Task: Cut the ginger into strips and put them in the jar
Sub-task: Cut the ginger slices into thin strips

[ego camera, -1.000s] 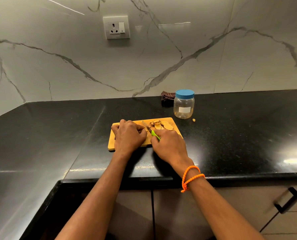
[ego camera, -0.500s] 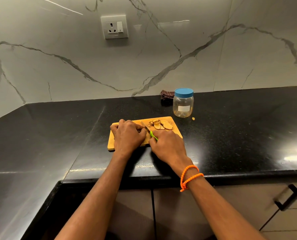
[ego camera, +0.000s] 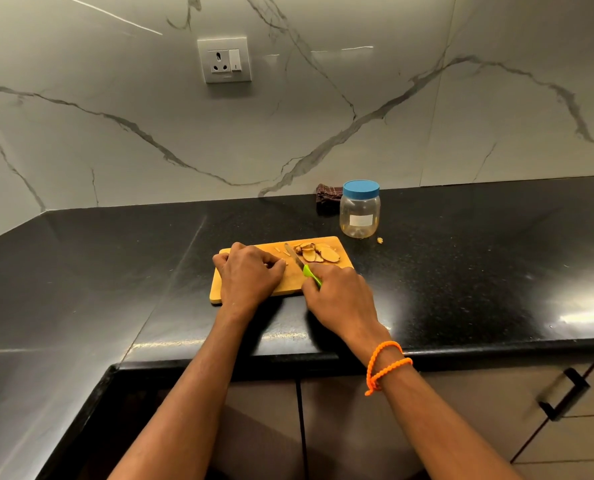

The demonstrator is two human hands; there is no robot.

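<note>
My right hand (ego camera: 340,296) grips the green-handled knife (ego camera: 302,265); my left hand (ego camera: 248,273) curls on the wooden cutting board (ego camera: 288,287), whether holding ginger I cannot tell. Thin tan ginger slices (ego camera: 318,252) look light, stiff, slippery; I'd pin them flat.

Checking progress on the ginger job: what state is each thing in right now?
Jar: upright, blue lid on.
Ginger slices: piled on the cutting board.
Knife: gripped by right hand.
Left hand: curled, resting on board.
</note>
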